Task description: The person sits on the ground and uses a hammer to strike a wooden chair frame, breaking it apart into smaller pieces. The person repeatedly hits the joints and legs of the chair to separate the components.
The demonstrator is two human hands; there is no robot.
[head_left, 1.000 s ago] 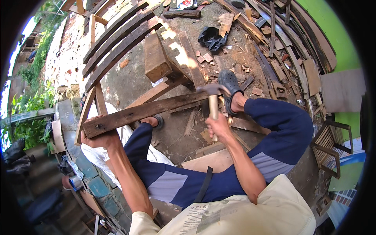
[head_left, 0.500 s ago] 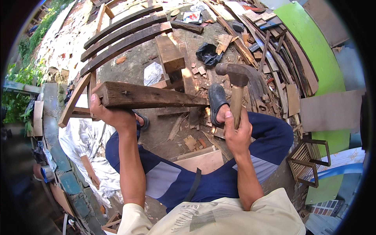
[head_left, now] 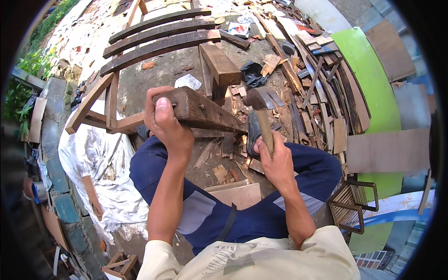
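A thick brown wooden beam (head_left: 212, 115) slants in front of me, its near end raised toward me. My left hand (head_left: 169, 122) is closed around that near end, thumb on top. Small dark stubs, perhaps nails, stick out of the beam. Its far end reaches down by my shoe (head_left: 253, 133). In my right hand (head_left: 278, 162) is a claw hammer (head_left: 264, 122), held by its wooden handle. The hammer's head is up, to the right of the beam and apart from it.
A slatted wooden frame (head_left: 165, 44) stands ahead to the left, beside a squared block (head_left: 223, 67). Scrap boards (head_left: 343, 93) are piled on the right by a green panel (head_left: 380, 79). White sheeting (head_left: 100, 172) lies at left; a small slatted rack (head_left: 350, 205) sits at right.
The beam's near end has swung right and toward me with my left hand. My right hand and the hammer have shifted slightly left and lower, the hammer's head turning.
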